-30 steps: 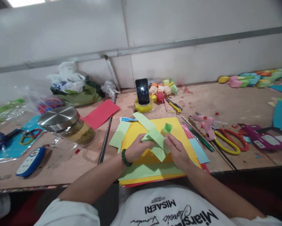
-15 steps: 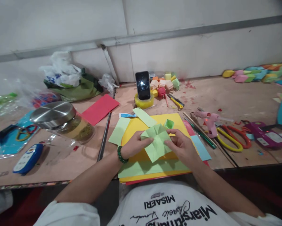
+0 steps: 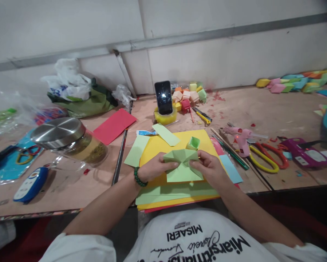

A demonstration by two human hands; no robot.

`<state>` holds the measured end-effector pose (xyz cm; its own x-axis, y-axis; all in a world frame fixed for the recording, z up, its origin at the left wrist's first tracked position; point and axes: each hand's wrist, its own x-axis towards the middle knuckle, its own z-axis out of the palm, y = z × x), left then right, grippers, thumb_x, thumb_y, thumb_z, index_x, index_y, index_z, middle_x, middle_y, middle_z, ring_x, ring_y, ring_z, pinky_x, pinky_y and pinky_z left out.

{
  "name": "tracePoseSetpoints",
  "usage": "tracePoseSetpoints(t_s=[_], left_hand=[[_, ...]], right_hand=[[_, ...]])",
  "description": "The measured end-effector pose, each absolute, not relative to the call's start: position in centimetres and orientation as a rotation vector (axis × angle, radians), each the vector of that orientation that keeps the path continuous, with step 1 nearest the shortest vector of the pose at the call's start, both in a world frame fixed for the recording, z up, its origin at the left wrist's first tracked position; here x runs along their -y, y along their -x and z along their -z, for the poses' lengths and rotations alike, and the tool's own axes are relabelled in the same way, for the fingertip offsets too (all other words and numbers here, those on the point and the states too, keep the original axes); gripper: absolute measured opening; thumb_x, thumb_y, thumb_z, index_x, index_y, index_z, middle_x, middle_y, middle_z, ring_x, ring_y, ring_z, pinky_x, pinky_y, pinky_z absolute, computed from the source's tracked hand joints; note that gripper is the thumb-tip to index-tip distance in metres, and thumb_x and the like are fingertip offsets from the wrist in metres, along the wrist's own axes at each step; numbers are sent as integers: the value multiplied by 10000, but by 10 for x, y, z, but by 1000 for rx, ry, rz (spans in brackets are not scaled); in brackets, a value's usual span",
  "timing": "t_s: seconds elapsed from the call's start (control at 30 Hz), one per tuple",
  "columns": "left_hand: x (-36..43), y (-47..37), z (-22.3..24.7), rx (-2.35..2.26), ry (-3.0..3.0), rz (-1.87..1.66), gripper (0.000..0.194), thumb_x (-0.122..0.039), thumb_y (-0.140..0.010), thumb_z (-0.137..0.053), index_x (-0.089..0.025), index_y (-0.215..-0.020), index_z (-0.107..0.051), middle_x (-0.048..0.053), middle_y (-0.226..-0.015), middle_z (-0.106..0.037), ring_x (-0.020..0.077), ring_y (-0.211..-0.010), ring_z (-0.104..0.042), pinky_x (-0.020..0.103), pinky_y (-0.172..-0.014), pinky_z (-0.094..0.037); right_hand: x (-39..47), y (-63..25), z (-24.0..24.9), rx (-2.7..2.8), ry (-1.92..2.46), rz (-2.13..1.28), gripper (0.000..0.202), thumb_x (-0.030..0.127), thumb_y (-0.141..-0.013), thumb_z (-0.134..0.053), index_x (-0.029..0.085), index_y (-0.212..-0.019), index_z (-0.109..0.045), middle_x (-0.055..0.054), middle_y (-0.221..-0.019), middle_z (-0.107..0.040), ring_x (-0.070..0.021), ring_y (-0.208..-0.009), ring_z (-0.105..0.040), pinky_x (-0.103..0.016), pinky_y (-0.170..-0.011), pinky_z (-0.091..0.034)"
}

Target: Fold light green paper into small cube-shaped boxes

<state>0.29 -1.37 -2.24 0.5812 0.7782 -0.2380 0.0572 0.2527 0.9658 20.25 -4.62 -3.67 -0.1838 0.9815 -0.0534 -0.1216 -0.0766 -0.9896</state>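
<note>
Between my hands is a creased light green sheet of paper [image 3: 183, 171], its upper part folding inward along the creases. My left hand [image 3: 156, 165], with a green bead bracelet at the wrist, pinches its left side between thumb and fingers. On the opposite side, my right hand [image 3: 208, 165] grips the paper the same way. Beneath them lies a stack of coloured paper with a yellow sheet [image 3: 204, 138] showing. A small folded green paper box [image 3: 193, 143] sits on that sheet, just beyond the held paper. Light green strips [image 3: 166, 135] lie at its upper left.
A phone [image 3: 163, 97] leans on a tape roll at the back, beside folded paper cubes [image 3: 185, 95]. Right are a pink glue gun [image 3: 243, 140], scissors [image 3: 264, 162] and a purple device [image 3: 304, 152]. Left stand a glass jar [image 3: 91, 149] and a blue-white device [image 3: 31, 184].
The green sheet has turned from a diamond-like position to a squarer one, and its upper part has folded inward. Both hands still hold its sides. The view has shifted slightly.
</note>
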Motion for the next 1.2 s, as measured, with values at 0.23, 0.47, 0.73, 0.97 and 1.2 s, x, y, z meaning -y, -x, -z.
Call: tracePoseSetpoints(t_s=[0.23, 0.47, 0.73, 0.97, 1.2], left_hand=[[8, -1, 12, -889, -1040, -689, 398, -382, -575, -818, -124, -860, -716, 47, -761, -712, 162, -717, -647, 264, -694, -506], [11, -4, 11, -882, -1065, -624, 398, -373, -597, -812, -105, -871, -707, 62, -767, -715, 161, -687, -656, 244, -645, -530], [9, 5, 6, -639, -1019, -745, 754, -219, -737, -656, -296, -1430, -368, -14, -794, -646, 168, -770, -697, 235, -667, -547], [18, -9, 7, -819, -1107, -883, 1207, -190, -607, -826, -337, -1505, -33, 96, -1193, -600, 182, -926, -665, 280, -761, -543], [22, -16, 14, -889, -1077, -759, 924, -341, -616, -833, -148, -1389, -365, -5, -753, -678, 129, -621, -650, 232, -607, -512]], right_hand=[[55, -215, 37, 1347, 949, -1303, 473, 306, -875, -533, 307, -1345, -471, 12, -817, -679, -112, -599, -642, -283, -620, -578], [51, -215, 33, 1822, 880, -1021, 352, 128, -749, -631, 250, -1067, -723, -35, -939, -730, -146, -786, -687, -237, -678, -573], [47, -212, 34, 1446, 1005, -917, 91, 215, -752, -691, 243, -809, -756, -25, -772, -746, -161, -683, -695, -260, -599, -573], [48, -207, 34, 1343, 1109, -977, 123, 332, -729, -726, 210, -736, -714, -28, -681, -717, -172, -634, -676, -290, -595, -574], [52, -199, 33, 1203, 1132, -1108, 426, 397, -669, -775, 225, -1005, -577, 9, -733, -684, -163, -650, -677, -300, -636, -588]])
